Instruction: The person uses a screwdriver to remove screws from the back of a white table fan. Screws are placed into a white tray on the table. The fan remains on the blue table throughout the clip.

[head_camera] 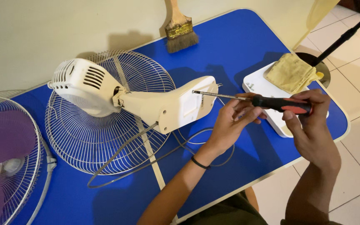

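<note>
Now right hand [313,121] clenched round screwdriver [267,101] handle; left hand [234,121] pinching shaft, tip at fan neck [176,106].

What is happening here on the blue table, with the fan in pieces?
A person is working on a white fan body that lies on a wire fan guard on the blue table. The right hand holds a screwdriver by its red and black handle, and the left hand steadies its shaft. The tip is at the fan's base. A brush, a yellow cloth and a second guard with a purple blade lie nearby.
</note>
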